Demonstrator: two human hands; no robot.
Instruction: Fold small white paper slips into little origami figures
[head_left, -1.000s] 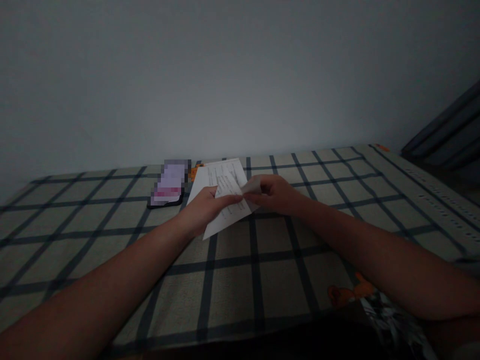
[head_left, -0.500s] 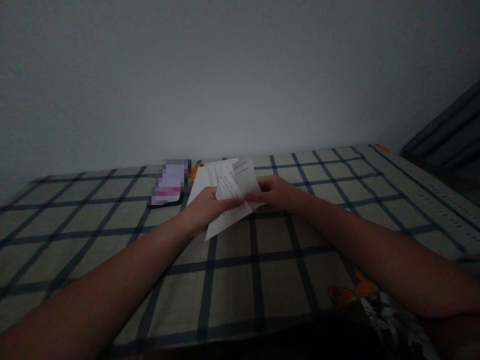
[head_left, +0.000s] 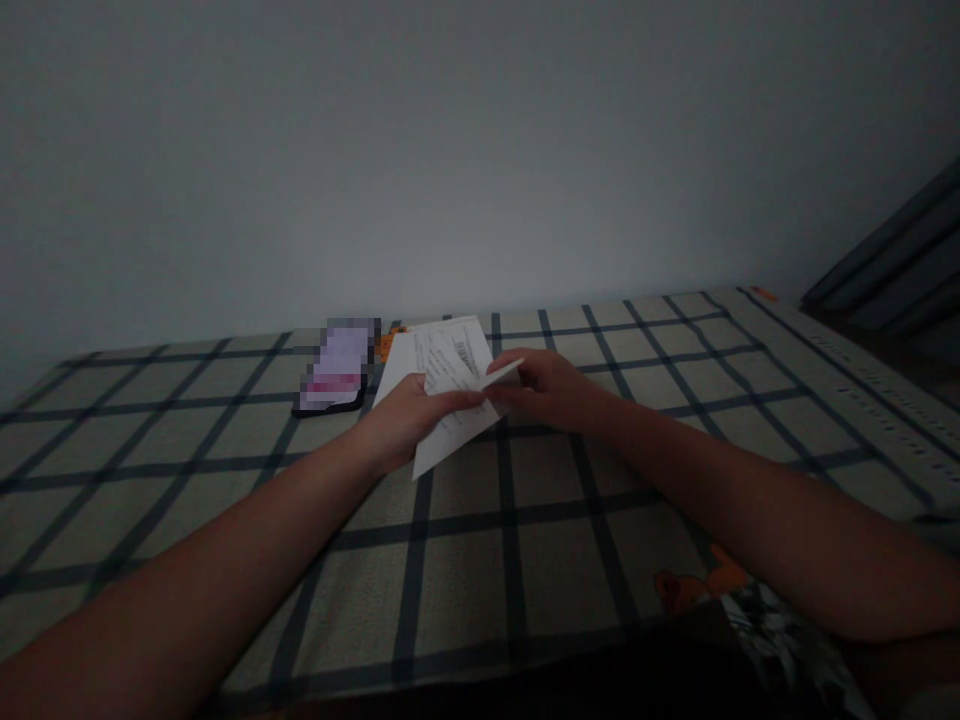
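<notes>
A white sheet of printed paper (head_left: 450, 440) is held between my two hands above the checked cloth. My left hand (head_left: 401, 415) grips it from the left side, thumb lying across the print. My right hand (head_left: 551, 388) pinches the right part of the sheet, where a narrow flap (head_left: 502, 373) is bent up between the fingers. Another white area of paper (head_left: 395, 360) shows behind my left hand; whether it belongs to the same sheet I cannot tell. Some of the fingers of both hands are hidden behind the paper.
A phone (head_left: 337, 372) with a lit, pixelated screen lies left of the paper. The cloth (head_left: 465, 540) has dark stripes and orange printed figures (head_left: 682, 590). A pale wall (head_left: 480, 160) rises behind, and dark striped fabric (head_left: 900, 250) hangs at the right.
The paper's right part, which stood up as a wide panel, is now a narrow flap bent toward my right hand. More of the print shows. My left hand has barely moved.
</notes>
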